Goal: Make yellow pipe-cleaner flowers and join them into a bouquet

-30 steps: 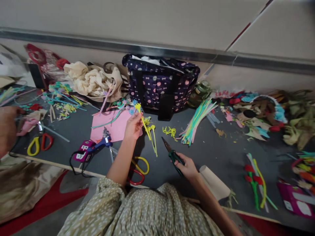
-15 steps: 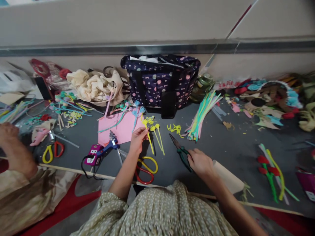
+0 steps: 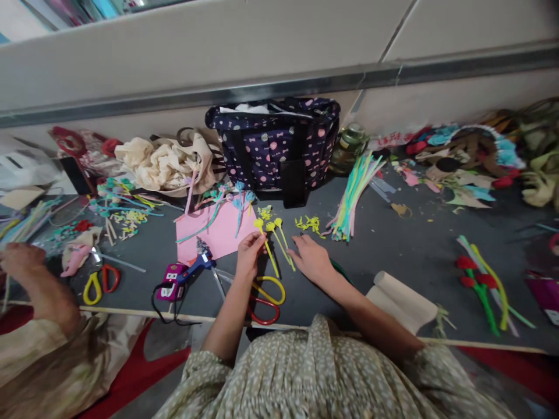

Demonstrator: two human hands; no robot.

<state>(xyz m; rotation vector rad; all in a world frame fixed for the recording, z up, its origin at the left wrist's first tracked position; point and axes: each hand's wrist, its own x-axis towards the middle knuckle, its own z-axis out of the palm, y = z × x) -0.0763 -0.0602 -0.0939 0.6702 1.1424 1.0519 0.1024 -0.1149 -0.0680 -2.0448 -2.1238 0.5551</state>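
Observation:
My left hand (image 3: 250, 254) pinches the stem of a yellow pipe-cleaner flower (image 3: 266, 244) low over the dark table (image 3: 393, 256). Two more yellow pipe-cleaner flowers (image 3: 282, 238) lie just to its right. My right hand (image 3: 311, 259) rests on the table beside those stems, fingers spread toward them. The green-handled pliers (image 3: 338, 269) lie mostly hidden behind my right wrist. Yellow and red scissors (image 3: 264, 298) lie under my left forearm.
A purple glue gun (image 3: 183, 274) lies by pink paper (image 3: 216, 233). A dotted navy bag (image 3: 273, 148) stands at the back, loose pipe cleaners (image 3: 353, 198) to its right, a paper roll (image 3: 402, 302) near the edge. Another person's hand (image 3: 21, 265) works at left by scissors (image 3: 98, 283).
My right hand has put down the pliers and moved left to the yellow flowers. My left hand lowered its flower toward the table. The view has tilted.

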